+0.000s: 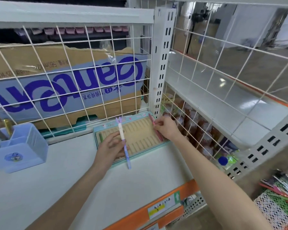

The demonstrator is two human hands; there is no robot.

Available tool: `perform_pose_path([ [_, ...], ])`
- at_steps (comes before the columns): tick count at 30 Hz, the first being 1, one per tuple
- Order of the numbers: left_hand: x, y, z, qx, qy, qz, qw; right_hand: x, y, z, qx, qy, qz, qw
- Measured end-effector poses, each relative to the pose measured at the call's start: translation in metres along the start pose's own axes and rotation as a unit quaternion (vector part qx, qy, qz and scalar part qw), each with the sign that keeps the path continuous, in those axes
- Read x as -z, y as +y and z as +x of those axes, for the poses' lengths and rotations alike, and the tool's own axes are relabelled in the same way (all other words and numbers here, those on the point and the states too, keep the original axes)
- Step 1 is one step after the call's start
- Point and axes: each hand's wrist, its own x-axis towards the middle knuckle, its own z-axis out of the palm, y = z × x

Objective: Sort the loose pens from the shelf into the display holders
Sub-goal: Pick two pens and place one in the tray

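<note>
So your left hand [111,147] has a purple pen [124,143] pinched in its fingers, somewhere around the middle of the barrel. The pen has a white section and a little purple figure on top, and it's angled so the top points toward the back of the shelf while the tip hangs out past the front edge of the display tray [133,135]. That hand sits right over the left half of the tray.

Your right hand [166,127] is at the tray's right edge, fingers curled around a pink pen [155,126] that lies along the rightmost slot, running front to back. Can't tell if it's fully seated in the groove or just resting on it.

The tray itself is a teal-rimmed box with a beige ribbed insert, lots of parallel slots, pushed into the back right corner of the white shelf [56,180], close against the wire grid [70,77]. There's something thin and green in the far left slot, too small to tell what.

Over on the left of the shelf there's a blue plastic organizer [22,146] with a gold pen [8,127] standing in a back compartment. Behind the grid you've got a cardboard box [65,83] with big blue lettering, upside down. Down in the lower right corner, well apart from the tray, a mesh basket [276,208] holds a bunch of loose pens, pink and green ones mostly
</note>
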Motion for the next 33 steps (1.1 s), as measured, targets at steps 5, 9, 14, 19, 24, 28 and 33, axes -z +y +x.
perform_pose_path([
  [5, 0.002, -0.003, -0.002, -0.014, -0.001, -0.015, 1.0, -0.008, 0.004, -0.001, 0.053, 0.037, -0.057, 0.996],
  [9, 0.002, -0.002, -0.002, -0.022, -0.006, -0.025, 0.999, -0.008, 0.007, -0.001, 0.085, 0.028, -0.094, 0.992],
  [14, 0.003, -0.003, -0.001, -0.023, -0.011, -0.036, 0.999, -0.007, 0.005, -0.004, 0.108, 0.052, -0.096, 0.988],
  [19, 0.002, -0.003, -0.001, -0.024, -0.007, -0.035, 0.999, -0.011, 0.008, -0.003, 0.141, 0.041, -0.116, 0.982],
  [24, 0.004, -0.006, 0.001, -0.024, -0.004, -0.024, 0.999, -0.018, 0.012, 0.0, 0.126, 0.045, -0.097, 0.986],
  [28, 0.005, -0.007, 0.002, -0.024, -0.006, -0.029, 0.999, -0.02, 0.013, 0.001, 0.132, 0.053, -0.103, 0.984],
  [33, 0.005, -0.006, 0.0, -0.028, -0.01, -0.029, 0.999, -0.023, 0.016, 0.002, 0.152, 0.061, -0.109, 0.981],
])
